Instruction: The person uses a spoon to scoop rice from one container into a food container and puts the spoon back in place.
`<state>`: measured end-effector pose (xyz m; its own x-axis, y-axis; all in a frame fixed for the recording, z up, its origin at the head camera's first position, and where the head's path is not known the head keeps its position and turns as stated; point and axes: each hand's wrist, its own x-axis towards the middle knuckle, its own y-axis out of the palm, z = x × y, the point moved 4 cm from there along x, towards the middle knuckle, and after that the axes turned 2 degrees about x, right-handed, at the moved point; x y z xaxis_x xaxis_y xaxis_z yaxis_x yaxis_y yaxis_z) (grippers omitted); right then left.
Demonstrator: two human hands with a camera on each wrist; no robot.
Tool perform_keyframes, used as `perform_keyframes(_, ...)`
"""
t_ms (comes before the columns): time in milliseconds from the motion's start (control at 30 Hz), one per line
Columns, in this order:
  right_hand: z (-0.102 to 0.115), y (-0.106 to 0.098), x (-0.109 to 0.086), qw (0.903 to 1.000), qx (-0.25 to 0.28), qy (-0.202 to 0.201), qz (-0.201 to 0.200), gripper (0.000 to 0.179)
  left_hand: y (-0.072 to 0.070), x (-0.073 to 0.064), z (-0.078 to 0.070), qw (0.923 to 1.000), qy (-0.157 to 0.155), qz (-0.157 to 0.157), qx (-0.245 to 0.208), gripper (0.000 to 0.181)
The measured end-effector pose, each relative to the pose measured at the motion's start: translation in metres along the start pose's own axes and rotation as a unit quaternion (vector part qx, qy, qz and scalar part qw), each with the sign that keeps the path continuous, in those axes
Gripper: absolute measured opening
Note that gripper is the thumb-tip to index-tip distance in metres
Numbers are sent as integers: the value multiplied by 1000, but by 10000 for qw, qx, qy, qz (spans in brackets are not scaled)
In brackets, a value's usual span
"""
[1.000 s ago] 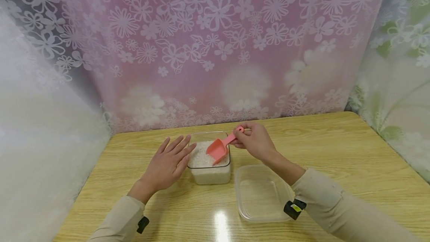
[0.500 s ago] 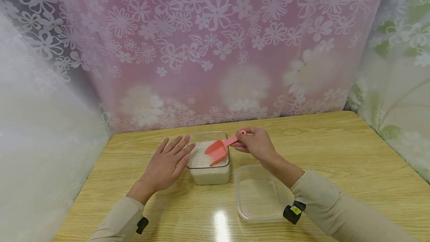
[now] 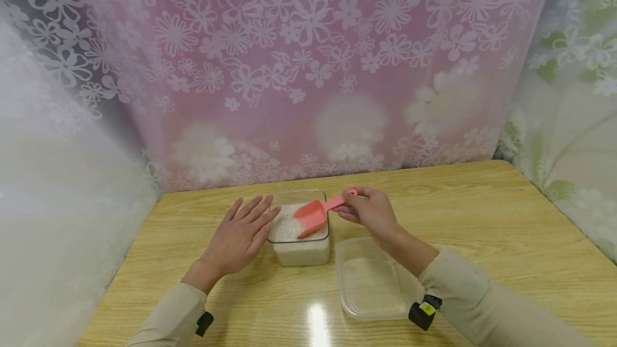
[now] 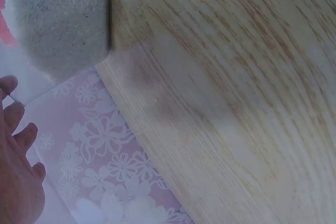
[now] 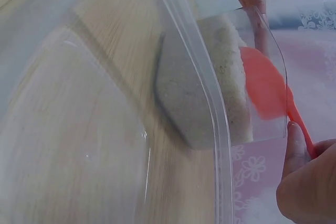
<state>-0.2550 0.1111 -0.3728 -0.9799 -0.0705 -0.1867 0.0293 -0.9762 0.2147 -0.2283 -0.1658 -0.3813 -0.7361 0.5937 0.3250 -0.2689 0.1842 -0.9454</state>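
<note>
A clear square container [image 3: 301, 255] filled with white grains that look like rice [image 3: 284, 224] stands on the table. My right hand [image 3: 373, 212] pinches the handle of a pink scoop [image 3: 312, 216], whose blade dips into the grains at the container's right side. In the right wrist view the scoop [image 5: 266, 85] shows inside the clear wall. With fingers spread straight, my left hand [image 3: 238, 237] touches the container's left rim. The left wrist view shows part of that hand [image 4: 18, 166] beside the container [image 4: 58, 24].
A clear plastic tub [image 3: 371, 283] sits to the right of the container, under my right forearm. The wooden table [image 3: 270, 309] extends around both. A pink floral curtain [image 3: 308, 95] hangs behind the back edge.
The scoop has tipped lower and pushed slightly leftward into the grains, while my right hand has dropped a little. My left hand has stayed at the container's rim.
</note>
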Motion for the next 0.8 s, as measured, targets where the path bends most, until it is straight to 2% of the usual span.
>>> perform_keyframes(200, 1, -1, -4, 9980, 571, 154, 213, 36, 0, 1, -1, 9999, 11, -9, -114, 46)
perform_keyframes(567, 4, -3, -9, 9905, 1276, 290, 429, 33, 1, -1, -1, 9997, -23, 17, -248, 46)
perform_keyframes(800, 7, -8, -11, 9874, 1457, 351, 499, 37, -1, 0, -1, 9997, 42, -104, -227, 44)
